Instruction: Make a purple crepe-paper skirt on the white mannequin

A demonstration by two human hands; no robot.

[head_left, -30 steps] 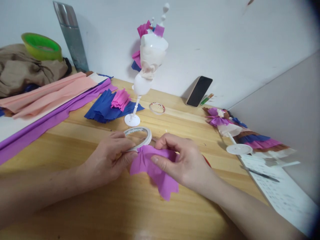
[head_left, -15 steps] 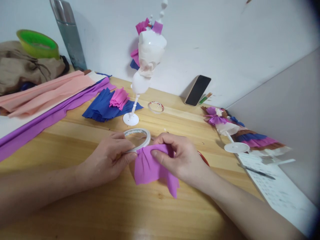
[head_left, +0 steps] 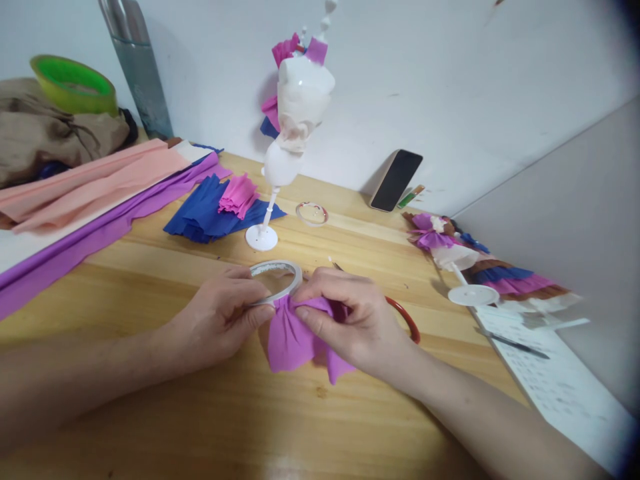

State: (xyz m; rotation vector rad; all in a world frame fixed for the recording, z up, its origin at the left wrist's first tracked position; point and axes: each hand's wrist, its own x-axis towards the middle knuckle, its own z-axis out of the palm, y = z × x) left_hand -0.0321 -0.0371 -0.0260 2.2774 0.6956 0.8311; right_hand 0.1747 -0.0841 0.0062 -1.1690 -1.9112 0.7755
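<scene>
My left hand (head_left: 223,317) pinches the lower left side of a roll of white tape (head_left: 296,279) over the wooden table. A piece of purple crepe paper (head_left: 293,340) hangs from the roll's lower edge, its top gathered in folds. My right hand (head_left: 345,313) grips the top of that paper between thumb and fingers, close to the roll's right side. The paper's lower part hangs loose below both hands. Part of its right side is hidden behind my right hand.
Behind the hands stands a white figure on a round base (head_left: 261,237), beside folded blue paper (head_left: 200,217). A red handle (head_left: 407,319) shows past my right hand. Paper sheets (head_left: 100,193) lie left; a phone (head_left: 397,180) leans on the wall; decorated dolls (head_left: 473,260) lie right.
My right hand has shifted left, nearer the tape roll, bunching the purple paper into tighter folds. More of the red handle shows. The left hand has barely moved.
</scene>
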